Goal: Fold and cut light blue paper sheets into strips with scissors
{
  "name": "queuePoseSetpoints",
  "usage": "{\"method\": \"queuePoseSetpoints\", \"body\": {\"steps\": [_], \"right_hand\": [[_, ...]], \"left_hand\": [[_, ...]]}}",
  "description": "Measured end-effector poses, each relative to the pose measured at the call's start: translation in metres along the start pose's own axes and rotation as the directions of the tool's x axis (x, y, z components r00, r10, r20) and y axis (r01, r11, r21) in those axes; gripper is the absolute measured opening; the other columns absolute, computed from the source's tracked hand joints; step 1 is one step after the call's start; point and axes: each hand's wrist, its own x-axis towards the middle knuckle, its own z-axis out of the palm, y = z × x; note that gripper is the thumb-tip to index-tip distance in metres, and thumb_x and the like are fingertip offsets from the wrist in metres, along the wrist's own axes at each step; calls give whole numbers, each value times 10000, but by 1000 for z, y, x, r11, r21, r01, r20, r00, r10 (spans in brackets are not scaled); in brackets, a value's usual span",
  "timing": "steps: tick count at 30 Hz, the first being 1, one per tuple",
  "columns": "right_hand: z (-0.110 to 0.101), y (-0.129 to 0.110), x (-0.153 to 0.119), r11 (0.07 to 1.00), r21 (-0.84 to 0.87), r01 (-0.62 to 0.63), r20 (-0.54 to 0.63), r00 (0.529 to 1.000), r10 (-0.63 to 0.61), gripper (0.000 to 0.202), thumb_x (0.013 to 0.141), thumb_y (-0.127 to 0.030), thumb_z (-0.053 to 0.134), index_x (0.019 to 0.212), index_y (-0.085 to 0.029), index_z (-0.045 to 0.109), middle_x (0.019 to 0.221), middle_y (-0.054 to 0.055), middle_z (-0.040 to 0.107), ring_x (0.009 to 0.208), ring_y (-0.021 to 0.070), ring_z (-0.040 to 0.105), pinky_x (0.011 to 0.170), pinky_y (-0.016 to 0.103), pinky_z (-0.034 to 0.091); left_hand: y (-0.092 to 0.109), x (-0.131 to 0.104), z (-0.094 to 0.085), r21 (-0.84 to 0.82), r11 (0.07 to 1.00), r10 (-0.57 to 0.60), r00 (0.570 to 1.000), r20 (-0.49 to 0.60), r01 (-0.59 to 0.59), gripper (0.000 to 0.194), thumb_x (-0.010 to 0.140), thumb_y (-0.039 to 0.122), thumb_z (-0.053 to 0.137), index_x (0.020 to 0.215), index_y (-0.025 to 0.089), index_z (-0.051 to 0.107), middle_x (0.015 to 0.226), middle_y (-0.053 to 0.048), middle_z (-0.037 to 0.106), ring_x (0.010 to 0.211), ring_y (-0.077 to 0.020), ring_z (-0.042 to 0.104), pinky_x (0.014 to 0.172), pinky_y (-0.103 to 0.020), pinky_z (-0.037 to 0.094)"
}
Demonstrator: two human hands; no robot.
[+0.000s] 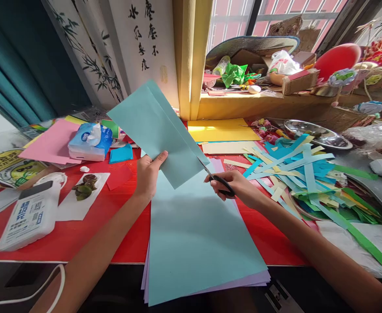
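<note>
My left hand point(149, 174) grips the lower left edge of a light blue sheet of paper point(155, 126), thumb on top, and holds it tilted above the table. A long crease or cut line runs along the sheet's right side. In my right hand point(232, 184) is a pair of scissors point(222, 184) with black handles; the blades meet the sheet's right edge. Below both hands lies a stack of large light blue sheets point(200, 243), with lilac sheets showing underneath, reaching past the table's front edge.
Cut paper strips point(295, 169) are heaped at right beside a metal bowl point(318, 132). Yellow paper point(222, 130) lies at the back. On the left are a tissue pack point(90, 141), a white box-like device point(31, 215) with a cable, and dried leaves point(85, 188) on white paper.
</note>
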Motion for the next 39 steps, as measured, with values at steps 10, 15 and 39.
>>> {"method": "queuePoseSetpoints", "body": {"steps": [10,15,39], "right_hand": [[2,0,0,1000,25,7,-15,1000,-6,302,704,-426,637,831,-153,619,523,-42,394,463,68,387,433,220,215],[3,0,-1,998,49,41,-10,999,-41,284,685,-426,648,757,-153,618,553,-35,406,468,64,388,452,227,255],[2,2,0,999,23,38,-36,999,-37,292,699,-431,644,748,-145,613,506,-35,429,451,61,381,417,226,184]], "left_hand": [[-2,0,-1,81,997,-6,1000,-22,7,638,609,382,733,535,196,128,560,48,92,467,-54,133,411,-246,145],[-3,0,-1,83,996,-14,1000,11,13,630,612,383,730,541,198,133,559,49,97,464,-54,128,413,-252,147],[-15,-2,-2,143,990,-28,996,79,17,635,615,416,730,562,202,134,582,42,101,477,-56,133,416,-251,148]]}}
